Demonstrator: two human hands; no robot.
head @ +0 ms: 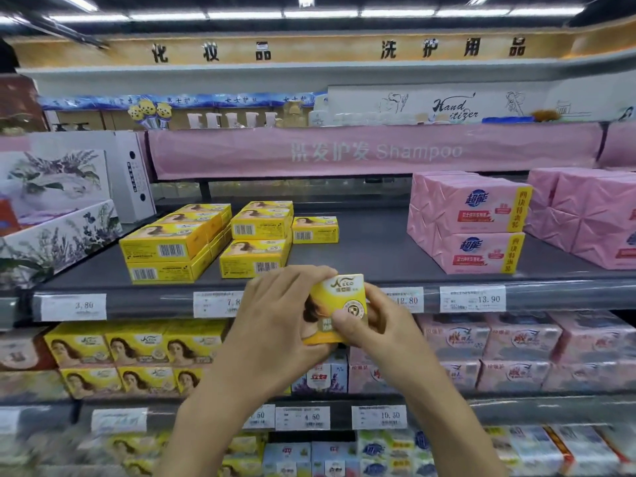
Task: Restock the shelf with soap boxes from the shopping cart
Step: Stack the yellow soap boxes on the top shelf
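soap box (339,306) gripped between both hands

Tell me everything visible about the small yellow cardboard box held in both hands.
The small yellow cardboard soap box shows a script logo, a round gold seal and a partly hidden portrait. It is held slightly tilted, front to the camera, before the grey shelf edge. The left hand grips its left side; the right hand pinches its right side.

Strip lights (244,14) cross the dark ceiling (172,1); wooden sign band (309,49) beneath; pink banner (375,151) lower down.
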